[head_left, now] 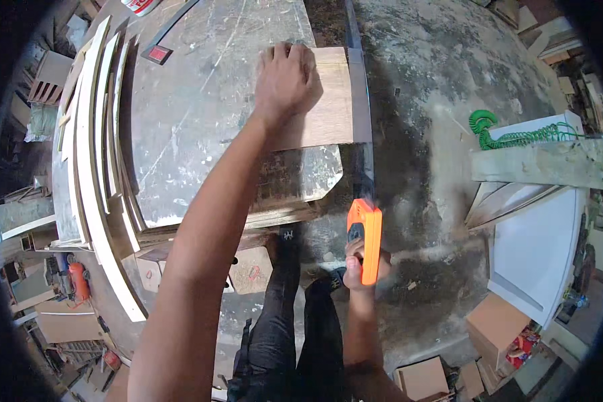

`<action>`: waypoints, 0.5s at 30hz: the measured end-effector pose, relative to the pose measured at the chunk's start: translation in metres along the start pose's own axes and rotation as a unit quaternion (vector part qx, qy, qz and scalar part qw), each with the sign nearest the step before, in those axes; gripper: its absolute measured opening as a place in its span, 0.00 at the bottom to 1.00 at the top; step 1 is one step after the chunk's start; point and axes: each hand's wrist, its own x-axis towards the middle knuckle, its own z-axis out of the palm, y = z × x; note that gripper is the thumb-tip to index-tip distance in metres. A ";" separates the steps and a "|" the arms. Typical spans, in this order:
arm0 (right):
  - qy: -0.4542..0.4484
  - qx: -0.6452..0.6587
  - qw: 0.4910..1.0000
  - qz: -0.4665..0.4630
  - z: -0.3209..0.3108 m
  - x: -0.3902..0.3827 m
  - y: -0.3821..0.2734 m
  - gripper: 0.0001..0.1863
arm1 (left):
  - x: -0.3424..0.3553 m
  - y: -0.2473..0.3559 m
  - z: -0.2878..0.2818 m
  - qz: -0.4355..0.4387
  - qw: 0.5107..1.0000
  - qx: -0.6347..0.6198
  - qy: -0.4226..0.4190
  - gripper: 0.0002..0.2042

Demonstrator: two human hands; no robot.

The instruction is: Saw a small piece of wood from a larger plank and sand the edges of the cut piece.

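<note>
A light-brown wooden board [331, 100] lies on the worn workbench [181, 120], its right end sticking out past the bench edge. My left hand [285, 80] bears down on the board's left part, fingers bent toward its far edge; the fingertips are hidden. In my right hand [360, 261] is the orange handle of a handsaw [372, 234], gripped with the fingers wrapped round it. The saw blade runs away from me along the board near its right end. The blade looks blurred near the handle.
Long pale wood strips [90, 154] line the bench's left side. A dark tool with a red patch [157, 53] and a white tub [139, 5] lie farther back. To the right are a coiled green hose [492, 137], a white panel [536, 241] and a cardboard box [492, 325].
</note>
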 end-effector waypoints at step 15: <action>-0.056 -0.056 0.997 0.019 0.002 0.004 -0.032 0.15 | -0.001 -0.003 -0.004 -0.011 1.000 0.008 0.006 0.18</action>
